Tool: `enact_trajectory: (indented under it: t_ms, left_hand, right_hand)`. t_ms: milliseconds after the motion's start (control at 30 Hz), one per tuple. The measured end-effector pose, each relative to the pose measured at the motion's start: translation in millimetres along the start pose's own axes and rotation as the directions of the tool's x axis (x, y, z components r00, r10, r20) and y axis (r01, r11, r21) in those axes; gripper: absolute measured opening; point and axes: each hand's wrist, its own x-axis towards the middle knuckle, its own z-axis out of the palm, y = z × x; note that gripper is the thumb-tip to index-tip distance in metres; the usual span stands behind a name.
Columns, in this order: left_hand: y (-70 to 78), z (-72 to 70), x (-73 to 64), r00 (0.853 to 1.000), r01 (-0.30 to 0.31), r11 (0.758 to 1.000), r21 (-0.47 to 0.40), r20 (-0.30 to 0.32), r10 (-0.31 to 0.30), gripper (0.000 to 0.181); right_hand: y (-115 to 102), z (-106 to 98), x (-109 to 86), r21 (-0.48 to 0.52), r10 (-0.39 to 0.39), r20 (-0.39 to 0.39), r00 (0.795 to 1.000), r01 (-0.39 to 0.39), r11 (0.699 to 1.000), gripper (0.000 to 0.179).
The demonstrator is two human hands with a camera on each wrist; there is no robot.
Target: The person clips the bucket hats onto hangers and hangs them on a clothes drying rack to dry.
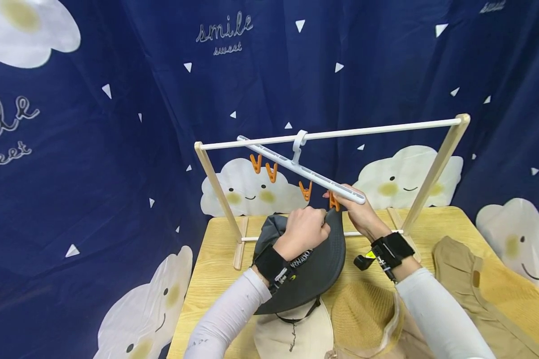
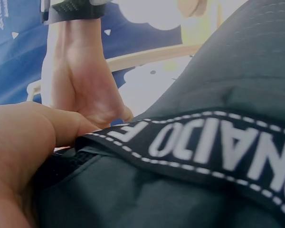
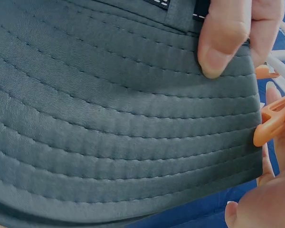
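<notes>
A dark grey wide-brimmed hat [image 1: 325, 271] with a black lettered band [image 2: 190, 142] is held up by my left hand [image 1: 304, 230]. The left thumb and fingers pinch the brim near the end of the band. At the brim's edge, my right hand [image 1: 364, 215] pinches an orange clip [image 3: 275, 118] below the right end of a white hanger [image 1: 316, 177]. The clip's tip overlaps the brim's edge; whether it grips the fabric I cannot tell.
The hanger hooks over a white rod [image 1: 377, 130] on a wooden stand [image 1: 440, 164]. More orange clips [image 1: 271, 172] hang along it. Below lie a cream hat [image 1: 296, 334], a tan woven hat [image 1: 364, 311] and beige clothing [image 1: 458, 279] on a wooden table [image 1: 197, 284].
</notes>
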Motion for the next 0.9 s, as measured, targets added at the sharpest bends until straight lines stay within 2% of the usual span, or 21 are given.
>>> enact_trajectory:
  t_ms: [133,267,500,767,900]
  left_hand:
    - [2.4,3.8,2.5,0.999,0.004,0.999,-0.034,-0.039,-0.005,0.031]
    - [4.2,7.9,2.9,0.997,0.021,0.997,-0.074,-0.074,-0.027,0.027]
    - [7.9,14.0,-0.2,0.987,0.016,0.991,-0.133,-0.157,-0.037,0.019]
    - [10.5,12.2,1.7,0.985,0.062,0.988,-0.145,-0.152,-0.084,0.018]
    - [13.6,15.5,4.0,0.986,0.074,0.989,-0.126,-0.141,-0.092,0.021]
  right_hand:
    - [-1.1,-1.6,2.5,0.008,-0.005,0.002,1.0,0.005,1.0,0.025]
    - [-2.3,-2.5,5.2,0.01,-0.007,0.005,1.0,0.007,1.0,0.017]
    - [-3.2,-3.3,2.6,0.016,-0.011,-0.003,1.0,0.011,1.0,0.012]
    - [0.0,-10.9,6.2,0.041,0.029,0.04,0.999,-0.031,0.999,0.013]
    - [2.8,-23.0,6.4,0.072,0.069,0.105,0.992,-0.076,0.994,0.018]
